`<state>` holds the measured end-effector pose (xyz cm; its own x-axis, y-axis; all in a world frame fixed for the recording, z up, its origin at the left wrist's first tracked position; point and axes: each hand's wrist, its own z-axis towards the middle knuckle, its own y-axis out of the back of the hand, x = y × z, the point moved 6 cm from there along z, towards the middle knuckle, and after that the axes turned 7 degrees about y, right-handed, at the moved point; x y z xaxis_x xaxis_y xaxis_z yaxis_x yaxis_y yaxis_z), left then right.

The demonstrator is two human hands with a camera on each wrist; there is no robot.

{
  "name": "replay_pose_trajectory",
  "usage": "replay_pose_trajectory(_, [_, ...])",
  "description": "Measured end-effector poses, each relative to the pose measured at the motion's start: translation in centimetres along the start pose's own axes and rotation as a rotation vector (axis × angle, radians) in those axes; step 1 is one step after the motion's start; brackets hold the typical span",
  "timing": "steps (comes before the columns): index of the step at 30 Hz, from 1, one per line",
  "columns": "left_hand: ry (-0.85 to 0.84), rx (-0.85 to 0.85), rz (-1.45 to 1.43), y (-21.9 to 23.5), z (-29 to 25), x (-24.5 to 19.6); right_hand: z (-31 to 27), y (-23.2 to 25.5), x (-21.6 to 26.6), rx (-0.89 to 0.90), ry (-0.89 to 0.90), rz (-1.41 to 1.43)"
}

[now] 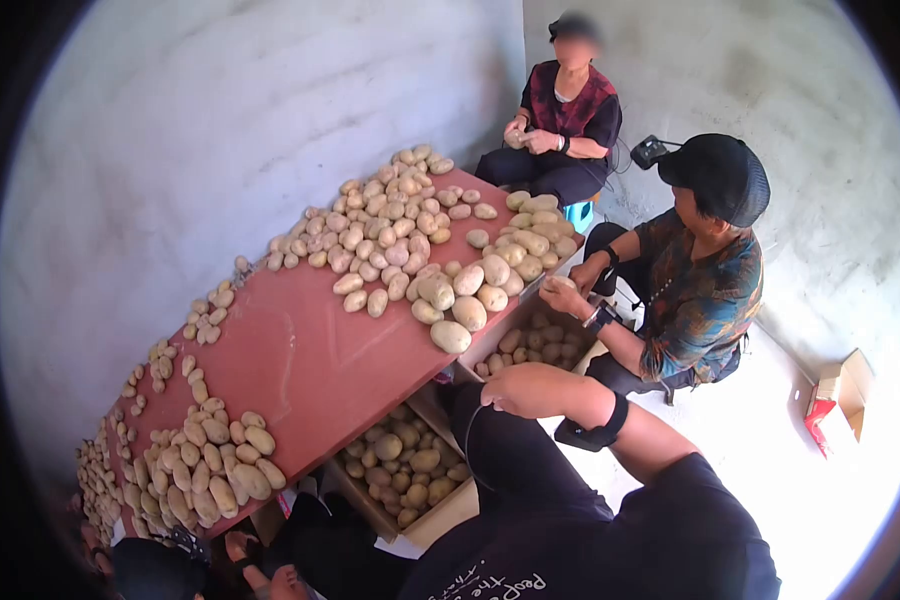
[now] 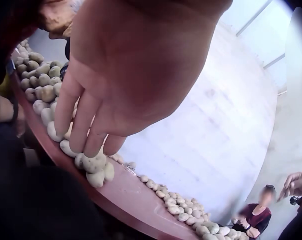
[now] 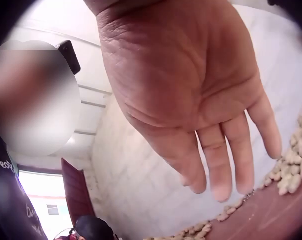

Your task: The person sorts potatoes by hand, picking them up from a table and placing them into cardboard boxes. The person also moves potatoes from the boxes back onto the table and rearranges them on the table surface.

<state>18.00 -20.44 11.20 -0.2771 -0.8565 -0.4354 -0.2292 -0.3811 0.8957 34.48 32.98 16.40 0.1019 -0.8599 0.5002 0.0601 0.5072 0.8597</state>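
Tan potatoes (image 2: 95,178), probably firm, best cupped mid-body, are lying near the left hand (image 2: 128,75), straight-fingered like the right hand (image 3: 183,90).

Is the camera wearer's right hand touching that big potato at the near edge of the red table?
Apart. The head view shows it: a gap separates the right hand from the big potato, with the edge of the red table between.

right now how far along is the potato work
Partway, perhaps: two boxes beside the table hold many potatoes. In hand: the person in the patterned shirt holds a potato; the left hand and right hand are open, palms bare. Left: potato piles on the table; which need boxing, I cannot tell.
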Motion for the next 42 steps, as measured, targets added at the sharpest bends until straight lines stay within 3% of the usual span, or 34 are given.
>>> replay_pose_trajectory(1, [-0.019,0.009,0.063,-0.6,0.7,0.9,-0.2,-1.1,-1.6,0.002,-0.041,-0.081])
replay_pose_trajectory(2, [0.187,0.125,-0.174,0.8,-0.3,-5.2,-0.5,-1.3,-2.2,0.014,-0.117,-0.163])
replay_pose_trajectory(5, [0.103,0.055,-0.014,0.0,0.7,-2.7,-1.1,-4.0,-6.2,0.044,-0.240,-0.217])
replay_pose_trajectory(9, [0.173,0.035,-0.034,0.6,0.6,-5.2,-1.2,-5.6,-8.0,-0.022,-0.231,-0.268])
replay_pose_trajectory(14, [0.158,0.014,-0.014,-0.1,1.4,-3.7,-0.6,-6.0,-8.2,-0.042,-0.210,-0.262])
replay_pose_trajectory(17, [-0.009,-0.033,0.082,-1.4,2.8,0.5,-0.4,-6.2,-8.6,-0.027,-0.221,-0.257])
replay_pose_trajectory(20, [0.064,-0.014,0.083,-2.0,3.3,2.4,-0.5,-6.1,-8.7,0.016,-0.196,-0.213])
replay_pose_trajectory(23, [0.269,0.056,-0.122,-1.4,2.6,0.3,-1.0,-6.4,-10.0,0.003,-0.314,0.004])
replay_pose_trajectory(26, [0.179,0.004,-0.245,-0.1,2.1,-1.6,-0.7,-6.1,-9.8,0.034,-0.347,0.013])
replay_pose_trajectory(29, [0.338,0.011,-0.669,-1.4,2.4,3.1,-0.5,-6.3,-9.4,0.090,-0.392,-0.019])
replay_pose_trajectory(32, [0.299,0.010,-0.626,-0.7,1.7,0.8,-0.4,-7.3,-10.2,-0.116,-0.274,-0.052])
replay_pose_trajectory(38, [0.170,-0.028,-0.807,-3.0,2.0,2.3,1.1,-6.6,-8.7,0.037,-0.366,-0.155])
replay_pose_trajectory(41, [0.117,-0.255,-0.622,-5.2,3.7,7.1,1.3,-6.3,-7.9,0.095,-0.302,-0.168])
replay_pose_trajectory(42, [0.135,-0.216,-0.594,-5.6,4.1,7.9,1.4,-5.9,-7.7,0.042,-0.272,-0.162])
